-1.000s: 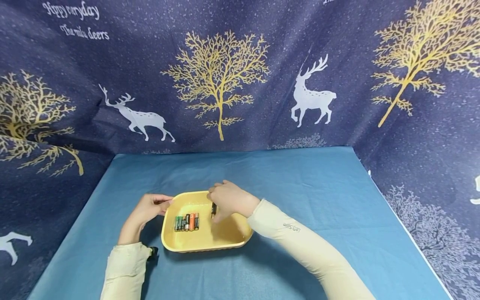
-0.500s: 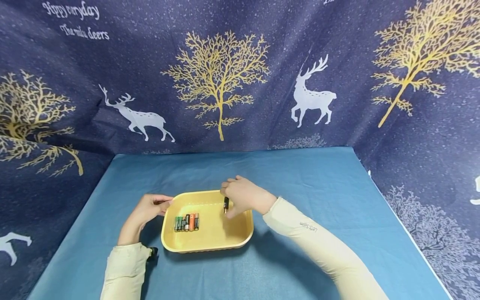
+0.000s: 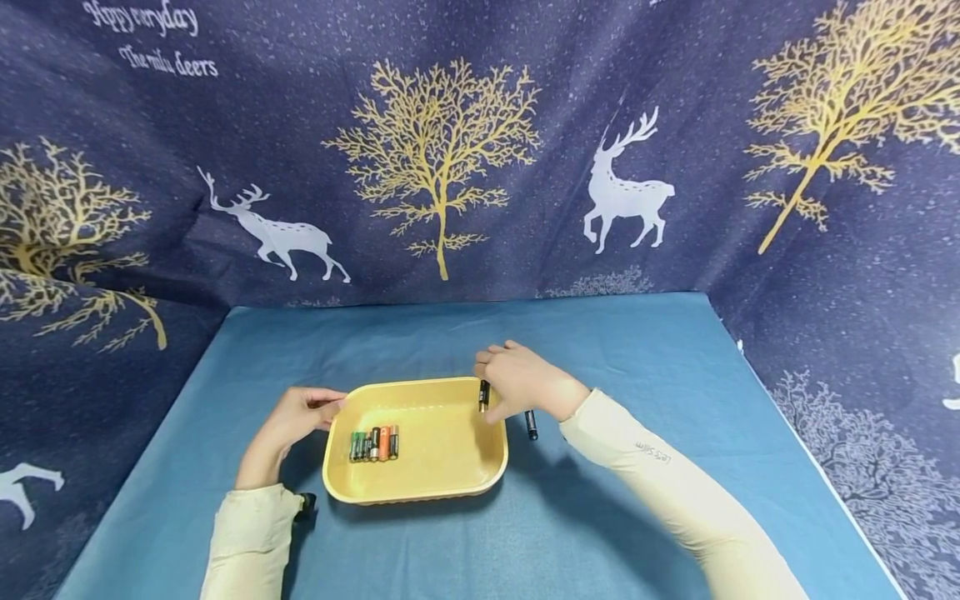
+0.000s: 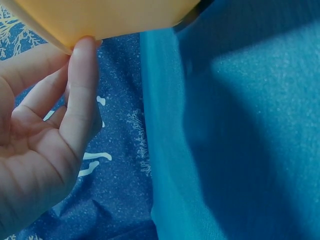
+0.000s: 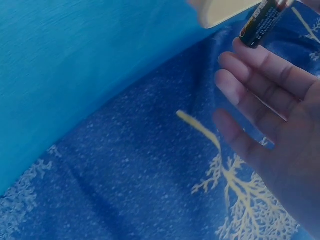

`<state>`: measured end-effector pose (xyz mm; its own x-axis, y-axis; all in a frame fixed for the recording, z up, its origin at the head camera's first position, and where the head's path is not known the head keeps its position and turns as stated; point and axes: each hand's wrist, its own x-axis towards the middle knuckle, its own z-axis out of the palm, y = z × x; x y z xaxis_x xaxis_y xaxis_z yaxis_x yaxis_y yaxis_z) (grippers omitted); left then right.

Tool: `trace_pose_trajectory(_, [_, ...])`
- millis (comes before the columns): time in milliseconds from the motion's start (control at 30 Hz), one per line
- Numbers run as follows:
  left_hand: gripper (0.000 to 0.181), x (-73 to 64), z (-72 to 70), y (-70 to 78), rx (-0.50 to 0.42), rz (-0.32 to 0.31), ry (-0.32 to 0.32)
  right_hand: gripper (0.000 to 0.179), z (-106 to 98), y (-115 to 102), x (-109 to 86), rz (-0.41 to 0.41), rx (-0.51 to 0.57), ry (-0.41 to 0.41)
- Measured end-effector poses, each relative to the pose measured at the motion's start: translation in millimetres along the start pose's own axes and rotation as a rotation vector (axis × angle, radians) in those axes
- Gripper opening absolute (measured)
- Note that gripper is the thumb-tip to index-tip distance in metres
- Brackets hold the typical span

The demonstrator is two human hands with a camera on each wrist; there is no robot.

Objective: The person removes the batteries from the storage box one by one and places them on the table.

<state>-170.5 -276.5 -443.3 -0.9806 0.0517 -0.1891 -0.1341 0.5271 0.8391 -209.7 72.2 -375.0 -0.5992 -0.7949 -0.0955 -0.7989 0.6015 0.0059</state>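
Observation:
A yellow plastic tray stands on the blue cloth. Its left rim is pinched between the thumb and fingers of my left hand; in the left wrist view the thumb presses the tray's edge. My right hand, over the tray's right rim, pinches a black battery upright by its upper end. The right wrist view shows that battery at the fingertips, the other fingers loosely spread. Several batteries, green, black and orange, stand in a row in the tray's left part.
Beyond the tray's right side, by my right wrist, lies a dark cylinder that looks like another battery. Blue cloth covers the table. A dark curtain with deer and trees hangs behind and at both sides.
My right hand has moved right with the black battery, from above the tray's middle to its right rim. The dark cylinder has come into sight by the wrist. My left hand stays put.

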Motion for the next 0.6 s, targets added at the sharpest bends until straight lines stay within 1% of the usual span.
trace_pose_trajectory(200, [0.03, 0.0, 0.1, 1.4, -0.001, -0.004, -0.003, 0.055, 4, 13, -10.5, 0.044, 0.001, -0.016])
trace_pose_trajectory(367, [0.03, 1.1, 0.3, 1.7, 0.005, 0.009, -0.007, 0.049, 10, 25, -21.5, 0.063, -0.01, -0.002])
trace_pose_trajectory(500, [0.031, 1.7, 0.6, 0.8, 0.012, 0.013, -0.005, 0.048, 19, 35, -31.6, 0.084, 0.014, 0.005])
trace_pose_trajectory(600, [0.03, 1.4, 1.0, -0.2, 0.012, 0.014, -0.001, 0.049, 28, 41, -38.8, 0.102, 0.022, -0.01])
